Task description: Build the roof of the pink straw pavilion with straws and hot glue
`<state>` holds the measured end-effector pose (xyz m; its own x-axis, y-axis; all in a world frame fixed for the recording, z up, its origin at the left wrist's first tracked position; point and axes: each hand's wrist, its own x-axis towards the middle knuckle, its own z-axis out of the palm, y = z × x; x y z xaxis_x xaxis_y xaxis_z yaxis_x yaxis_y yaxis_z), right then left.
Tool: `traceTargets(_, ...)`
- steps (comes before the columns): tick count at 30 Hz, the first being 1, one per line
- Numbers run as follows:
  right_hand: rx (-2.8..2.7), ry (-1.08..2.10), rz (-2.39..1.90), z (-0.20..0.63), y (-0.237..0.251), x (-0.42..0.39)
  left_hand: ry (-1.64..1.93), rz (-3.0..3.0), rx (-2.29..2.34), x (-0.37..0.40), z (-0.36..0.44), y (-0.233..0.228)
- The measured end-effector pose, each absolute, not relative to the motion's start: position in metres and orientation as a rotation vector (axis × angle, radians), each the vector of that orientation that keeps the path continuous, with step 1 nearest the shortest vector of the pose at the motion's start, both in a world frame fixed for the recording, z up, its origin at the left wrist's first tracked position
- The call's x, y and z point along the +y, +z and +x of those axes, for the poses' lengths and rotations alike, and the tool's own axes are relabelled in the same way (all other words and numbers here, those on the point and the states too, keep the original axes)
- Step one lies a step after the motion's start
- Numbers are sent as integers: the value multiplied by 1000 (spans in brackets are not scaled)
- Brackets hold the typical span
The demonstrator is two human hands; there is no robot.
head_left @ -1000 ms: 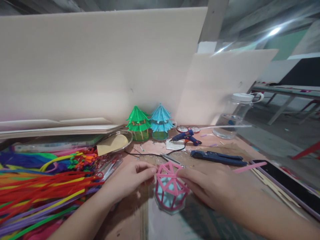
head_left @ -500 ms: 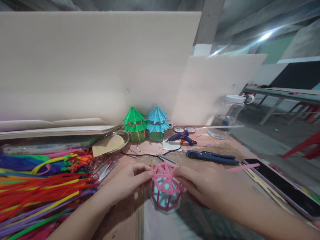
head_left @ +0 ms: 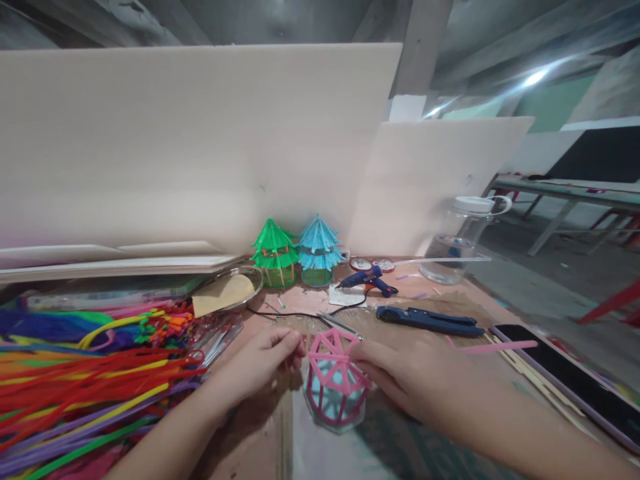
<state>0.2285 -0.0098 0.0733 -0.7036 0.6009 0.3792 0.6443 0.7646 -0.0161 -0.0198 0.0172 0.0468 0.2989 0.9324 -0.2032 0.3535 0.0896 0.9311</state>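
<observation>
Pink frame: one, an openwork cage on one clear base, upright at the near middle of the work surface, between the two hands
Left hand: one, just beside the frame's left side, thumb and fingers drawn together at the tips; whether anything small is pinched there I cannot tell
Right hand: one, thumb and forefinger clamped on the upper right edge of the frame, the other fingers partly hidden
Pink strip: one, jutting out beyond the right hand, its near end hidden
Model huts: two, side by side at the back, a green hut and a blue hut, each with two roof tiers
Glue gun: one, dark blue, lying over one white paper
Dark blue hand tool: one, lying beyond the right hand
Phone: one, screen up at the right, with pale wooden sticks beside it, too overlapped to count
Bottle: one, clear with a white lid, at the back right
Round tins: two, a left tin and a right tin, near the huts
Metal dish: one, with one yellow card in it
Coloured fuzzy stems: a heap at the left, too many to count
White boards: two standing behind, a large board and a smaller board
</observation>
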Motion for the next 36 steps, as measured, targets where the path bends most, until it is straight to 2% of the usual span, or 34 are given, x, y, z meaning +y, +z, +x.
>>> traceTargets(6, -2634, -163, -986, 228, 77, -12, 595, 1711, 1158, 20, -25, 38)
traceTargets(11, -2635, -162, -1002, 228, 77, -13, 672, 1676, 1201, 18, -22, 48)
traceTargets(21, -2543, -232, -836, 227, 71, -9, 573, 1606, 1238, 8, -14, 62)
traceTargets(36, -2646, 43, -932, 243, 87, -9, 624, 1518, 1160, 11, -10, 60)
